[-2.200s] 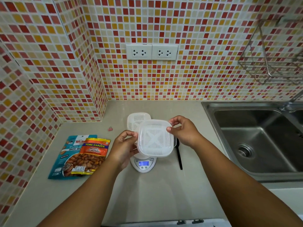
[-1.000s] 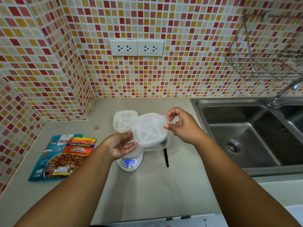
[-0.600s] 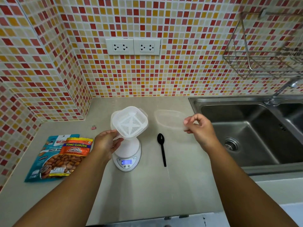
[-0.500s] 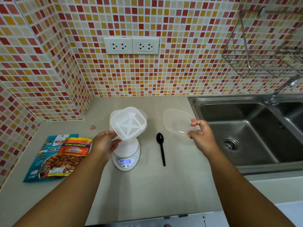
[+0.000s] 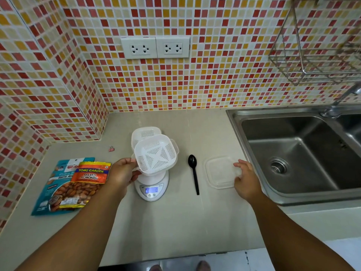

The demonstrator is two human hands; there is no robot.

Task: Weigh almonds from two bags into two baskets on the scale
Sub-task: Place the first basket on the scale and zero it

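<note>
Head view showed one white slotted basket [image 5: 156, 156] held tilted above the scale [image 5: 151, 184], the left hand [image 5: 122, 173] gripping its near-left rim with curled fingers. A second basket [image 5: 145, 133] sat on the worktop [image 5: 175, 222] just behind the scale, partly hidden by the first. Both looked empty of almonds. Two bags lay flat at the left, the orange almond bag [image 5: 88, 182] overlapping the teal almond bag [image 5: 58, 182]; whether either had been opened could not be told. So the weighing seemed barely begun: no basket rested on the scale, and filling both was left to do. To the right of the scale lay one black spoon [image 5: 193, 173], and beyond it one clear lid [image 5: 220, 172] flat on the worktop, the right hand [image 5: 246, 178] resting its loosely spread fingers on the lid's right edge without grasping it. Further right was a steel sink [image 5: 293, 153]. One small pink clip [image 5: 111, 148] lay near the tiled wall.
</note>
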